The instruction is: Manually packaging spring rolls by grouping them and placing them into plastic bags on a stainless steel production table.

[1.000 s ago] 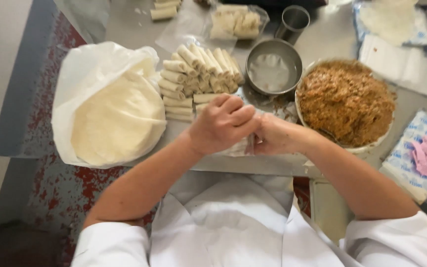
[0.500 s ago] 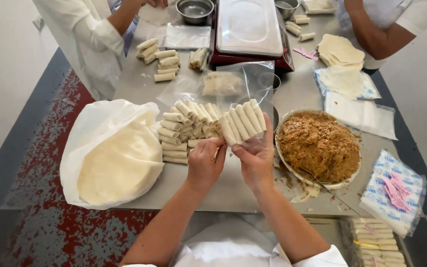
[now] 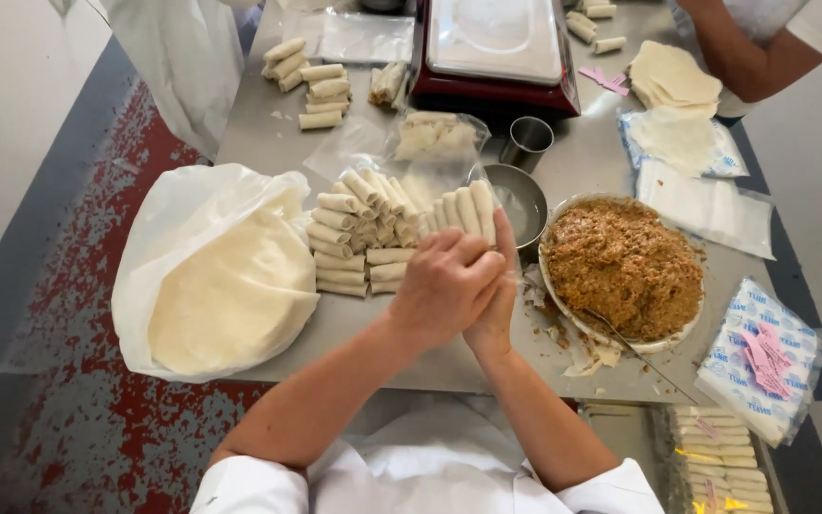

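Note:
My left hand [image 3: 440,286] and my right hand [image 3: 499,295] are pressed together over the front of a steel table [image 3: 268,143]. Between them they hold a short row of pale rolled pastry sticks [image 3: 463,211], which stand up above my fingers. Just left of my hands lies a pile of several more rolls [image 3: 354,233]. A white plastic bag holding a stack of round thin wrappers [image 3: 225,295] lies at the left. At the right stands a bowl heaped with brown minced filling [image 3: 620,268], with a utensil handle [image 3: 644,357] leaning out of it.
A small steel bowl [image 3: 523,202] and a metal cup [image 3: 528,143] sit behind my hands. A red-based scale with a white top [image 3: 497,43] stands at the back. More rolls [image 3: 308,81], clear bags and wrapper stacks [image 3: 673,76] lie around. Another person's arm [image 3: 763,52] is far right.
My hands have lifted from the table edge with a row of rolls and now close tighter around them. The view has tilted to show more of the far table.

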